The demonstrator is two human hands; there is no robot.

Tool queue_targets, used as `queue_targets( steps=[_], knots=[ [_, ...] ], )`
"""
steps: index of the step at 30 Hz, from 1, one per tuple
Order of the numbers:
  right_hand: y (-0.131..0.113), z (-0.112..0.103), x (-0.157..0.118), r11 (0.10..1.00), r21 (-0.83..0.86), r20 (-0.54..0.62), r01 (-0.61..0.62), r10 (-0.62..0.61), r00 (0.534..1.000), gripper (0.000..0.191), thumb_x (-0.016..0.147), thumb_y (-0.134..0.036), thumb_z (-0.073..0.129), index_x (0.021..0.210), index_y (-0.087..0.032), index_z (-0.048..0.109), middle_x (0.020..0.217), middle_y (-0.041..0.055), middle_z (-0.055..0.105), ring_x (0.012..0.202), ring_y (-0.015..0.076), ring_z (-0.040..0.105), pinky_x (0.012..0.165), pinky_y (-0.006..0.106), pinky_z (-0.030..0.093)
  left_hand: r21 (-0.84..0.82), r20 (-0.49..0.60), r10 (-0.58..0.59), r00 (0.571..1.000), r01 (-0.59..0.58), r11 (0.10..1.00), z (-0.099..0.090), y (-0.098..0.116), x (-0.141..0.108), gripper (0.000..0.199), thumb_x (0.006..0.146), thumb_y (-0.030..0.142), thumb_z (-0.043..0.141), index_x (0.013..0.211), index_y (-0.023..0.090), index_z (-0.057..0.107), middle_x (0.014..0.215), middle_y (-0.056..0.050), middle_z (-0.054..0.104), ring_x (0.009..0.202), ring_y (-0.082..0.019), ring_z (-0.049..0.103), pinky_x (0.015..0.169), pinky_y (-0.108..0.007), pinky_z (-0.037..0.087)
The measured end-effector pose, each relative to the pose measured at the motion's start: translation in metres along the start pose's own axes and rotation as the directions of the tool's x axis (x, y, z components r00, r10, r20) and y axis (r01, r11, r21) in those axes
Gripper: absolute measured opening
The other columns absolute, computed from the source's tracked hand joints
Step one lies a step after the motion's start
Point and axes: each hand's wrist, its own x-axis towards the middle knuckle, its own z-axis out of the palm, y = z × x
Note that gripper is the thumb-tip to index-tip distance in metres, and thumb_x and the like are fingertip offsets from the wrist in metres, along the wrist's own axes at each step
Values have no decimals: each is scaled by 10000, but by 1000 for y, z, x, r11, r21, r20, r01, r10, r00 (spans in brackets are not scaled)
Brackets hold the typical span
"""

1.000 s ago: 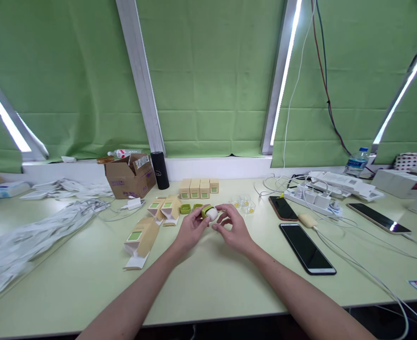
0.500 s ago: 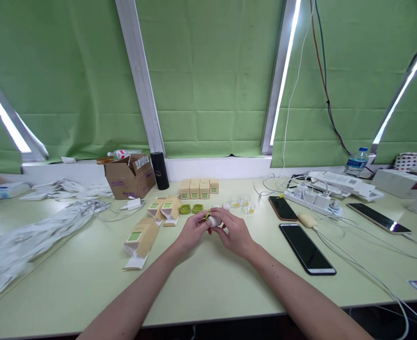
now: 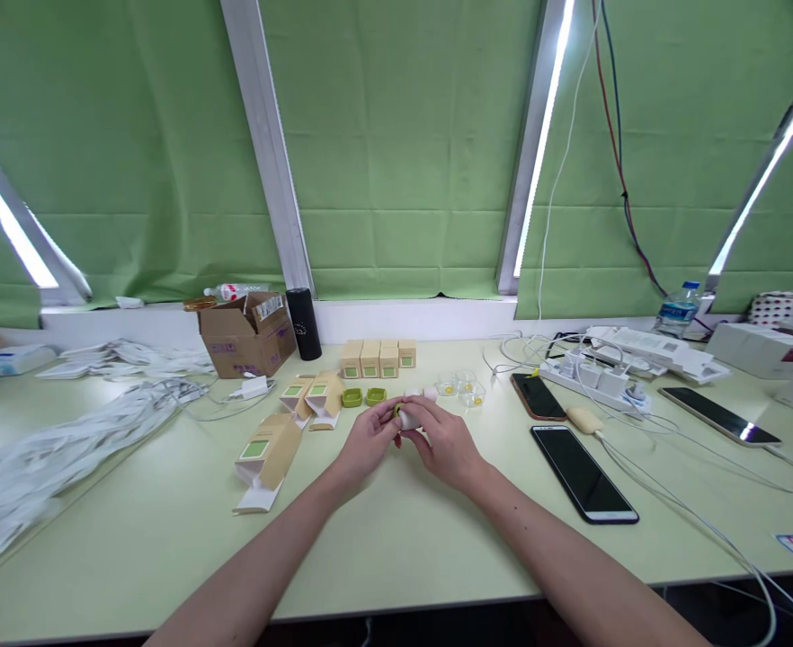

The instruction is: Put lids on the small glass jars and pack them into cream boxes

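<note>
Over the middle of the table, my left hand (image 3: pixel 364 440) and my right hand (image 3: pixel 445 442) meet on a small rounded piece (image 3: pixel 407 419), white with a green part. The fingertips of both hands are closed around it, the left at the green side and the right at the white side; they hide most of its shape. Just beyond the left fingers lie two small green square trays (image 3: pixel 376 396). Behind my right fingers sit small pale pinkish pieces (image 3: pixel 430 394), partly covered. Several clear cups with yellow centres (image 3: pixel 465 386) stand to their right.
Opened kraft boxes (image 3: pixel 275 445) lie at left, with small closed boxes (image 3: pixel 369 358) behind. Further left are a carton (image 3: pixel 248 337), a black cylinder (image 3: pixel 303 325) and white cable bundles (image 3: pixel 86 449). At right are phones (image 3: pixel 583 474), a power strip (image 3: pixel 595 382) and loose cables.
The held piece has turned slightly, with less of its green part showing. More of the pale pieces behind my hands is visible. A hand at the far left edge has left view.
</note>
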Motion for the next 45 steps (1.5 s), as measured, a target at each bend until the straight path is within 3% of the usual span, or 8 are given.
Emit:
queue_targets(
  steps=[6,19,32,36,41,45],
  knots=[
    [-1,3,1,1000,-13,-22,23,-23,999,379,1018,-155,490,1387,-215,555,1341,149,683,1209,272,691,910,421,648,9,-55,5,998,-4,1000,1,0,-1,391,851,318,703,1210,162,715,944,-66,742,732,-148,643,683,-292,564],
    [-1,7,0,996,-38,-55,81,-83,995,451,1008,-115,450,1451,-176,499,1366,195,659,1260,287,659,932,434,641,50,-125,82,989,-77,996,4,0,-2,399,799,262,733,1181,156,691,1158,-112,767,1071,-247,733,964,-401,604],
    [-2,8,1,994,-25,-65,108,-109,992,451,996,-87,424,1435,-174,482,1373,198,654,1313,290,626,942,433,631,149,-206,147,967,-117,982,9,5,-7,354,755,212,735,1101,157,684,1022,-85,777,927,-215,745,849,-340,618],
    [-2,7,2,992,-19,-73,128,-129,989,430,1002,-86,411,1421,-162,474,1366,216,653,1324,291,619,937,437,632,190,-233,188,954,-145,971,10,6,-10,362,764,220,742,1116,165,679,1054,-86,769,959,-216,740,883,-354,617],
    [1,5,1,990,-32,-88,140,-142,986,438,1015,-111,432,1447,-180,457,1363,194,661,1314,283,629,971,442,625,123,-162,127,979,-107,987,9,3,-10,395,861,362,725,1201,172,661,1176,-125,741,1096,-260,718,861,-374,638],
    [4,4,-1,987,-76,-94,142,-148,984,437,1017,-118,449,1451,-167,462,1364,193,663,1277,284,652,950,427,632,10,-89,91,992,-90,996,9,-1,-8,477,898,436,709,1280,163,621,1280,-155,701,1160,-276,698,949,-423,624]
  ],
)
